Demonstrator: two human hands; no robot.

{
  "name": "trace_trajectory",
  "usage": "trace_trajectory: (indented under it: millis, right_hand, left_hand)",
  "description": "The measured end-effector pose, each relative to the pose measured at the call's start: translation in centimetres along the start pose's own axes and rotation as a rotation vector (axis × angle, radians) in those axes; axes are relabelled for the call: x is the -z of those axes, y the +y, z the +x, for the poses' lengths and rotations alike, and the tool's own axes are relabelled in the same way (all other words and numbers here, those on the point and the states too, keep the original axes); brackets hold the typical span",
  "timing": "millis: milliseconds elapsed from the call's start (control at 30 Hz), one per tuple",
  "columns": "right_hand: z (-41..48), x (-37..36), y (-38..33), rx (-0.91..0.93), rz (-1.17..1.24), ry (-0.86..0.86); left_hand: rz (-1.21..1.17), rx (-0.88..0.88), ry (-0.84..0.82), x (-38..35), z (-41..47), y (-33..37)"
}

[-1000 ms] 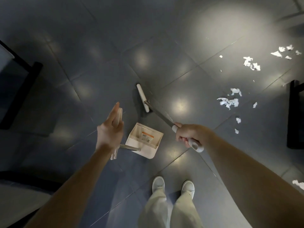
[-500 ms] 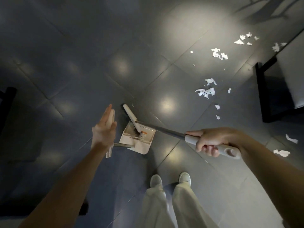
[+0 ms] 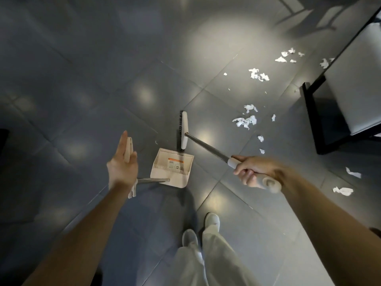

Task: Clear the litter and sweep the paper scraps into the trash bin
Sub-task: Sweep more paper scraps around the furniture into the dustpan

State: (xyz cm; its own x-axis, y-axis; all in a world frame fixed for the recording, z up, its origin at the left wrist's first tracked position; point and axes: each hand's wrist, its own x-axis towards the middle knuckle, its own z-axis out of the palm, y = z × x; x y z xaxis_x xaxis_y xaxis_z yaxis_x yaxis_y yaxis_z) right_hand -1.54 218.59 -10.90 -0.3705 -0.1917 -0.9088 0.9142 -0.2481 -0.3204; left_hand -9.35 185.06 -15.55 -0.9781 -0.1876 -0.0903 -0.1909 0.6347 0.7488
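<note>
Biggest worry tbh: the dustpan is only propped, not really held. The left grip is spread flat, fingers straight, with the top of the dustpan handle just leaned against the palm. So the pan could easily be tipped or dropped once it gets nudged by the broom head, which is parked right at the pan's far lip.

Second thing: the paper scraps are scattered well apart from the pan, off to the right across the floor, and some are lying near the dark-framed seat. Light bits like that can be flicked under the frame if the stroke is rushed. The couple of pieces down by the right forearm could easily be missed too.

The right grip is closed tight round the pale end of the broom handle, knuckles curled, so no slip is expected there. No trash bin can be seen from here.
</note>
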Motion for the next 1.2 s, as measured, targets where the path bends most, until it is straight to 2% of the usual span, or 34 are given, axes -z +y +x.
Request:
trace_trajectory:
  millis: [100, 233, 500, 567, 633, 700, 800, 900, 1033, 1133, 1200]
  right_hand:
    - [1.4, -0.4, -1.6, 0.017, 0.132, -0.007]
    - [3.1, -1.4, -4.5, 0.055, 0.151, -0.030]
    - [10.1, -6.2, -10.1, 0.071, -0.130, 0.001]
    - [12.0, -8.0, -10.4, 0.088, -0.205, 0.036]
    - [14.3, -9.6, -9.7, 0.092, -0.307, 0.094]
    - [16.6, -11.2, -8.7, 0.073, -0.404, 0.158]
    - [18.9, -13.0, -8.1, 0.012, -0.398, 0.173]
    - [19.6, -14.0, -8.3, -0.062, -0.396, 0.208]
    - [19.8, -15.4, -9.6, -0.152, -0.422, 0.291]
    - [19.5, -16.8, -11.2, -0.167, -0.404, 0.247]
    - [19.0, -17.6, -11.6, -0.202, -0.440, 0.197]
  left_hand:
    - [0.021, 0.021, 0.046, -0.3, 0.8, 0.8]
    - [0.043, 0.038, 0.052, 0.1, 2.8, 1.1]
    - [0.061, 0.037, 0.058, 2.3, 9.1, -0.7]
    - [0.030, 0.074, 0.034, 2.6, 11.3, -1.2]
    - [0.063, 0.038, -0.014, 2.6, 13.2, -1.8]
    - [0.100, -0.026, -0.046, 2.7, 14.8, -2.4]
    - [0.095, -0.080, -0.069, 3.3, 17.2, -3.4]
    - [0.109, 0.002, -0.041, 4.1, 19.9, -4.3]
    - [0.162, -0.070, -0.103, 5.2, 21.4, -5.4]
    - [0.170, -0.035, -0.070, 5.6, 22.2, -5.7]
    - [0.252, -0.063, -0.128, 5.5, 22.5, -5.5]
